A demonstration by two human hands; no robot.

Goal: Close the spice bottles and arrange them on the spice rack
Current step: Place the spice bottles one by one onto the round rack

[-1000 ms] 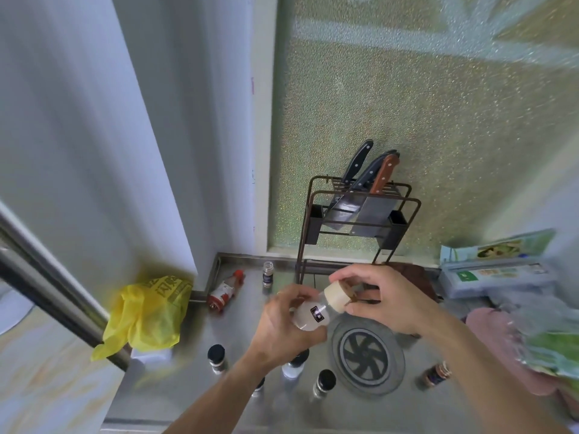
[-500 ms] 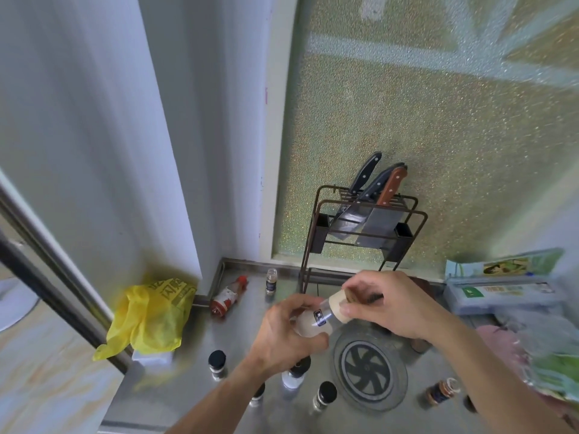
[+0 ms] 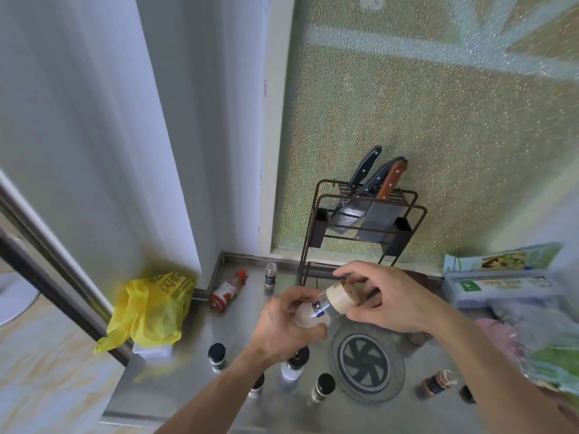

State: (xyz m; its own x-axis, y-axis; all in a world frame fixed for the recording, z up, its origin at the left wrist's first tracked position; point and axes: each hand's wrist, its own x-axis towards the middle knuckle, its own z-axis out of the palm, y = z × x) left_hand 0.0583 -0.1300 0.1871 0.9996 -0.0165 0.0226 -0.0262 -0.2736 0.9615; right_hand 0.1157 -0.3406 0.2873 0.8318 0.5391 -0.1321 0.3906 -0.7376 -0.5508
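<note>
While hands [image 3: 291,324] grip glass bottle [image 3: 313,311]

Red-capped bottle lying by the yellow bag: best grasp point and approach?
Judging by its pose, grip the red-capped bottle across the middle of its labelled body, coming from above. It lies on its side on the steel counter, cap pointing toward the back wall, so the round flanks are exposed; the tapered cap offers less hold.

A clear spice bottle [image 3: 313,311] with a beige cap [image 3: 340,297] is held tilted above the bench [image 3: 188,386]. Black-capped bottles [image 3: 216,357] stand upright below. The dark wire spice rack [image 3: 360,227] stands behind, holding knives.
</note>
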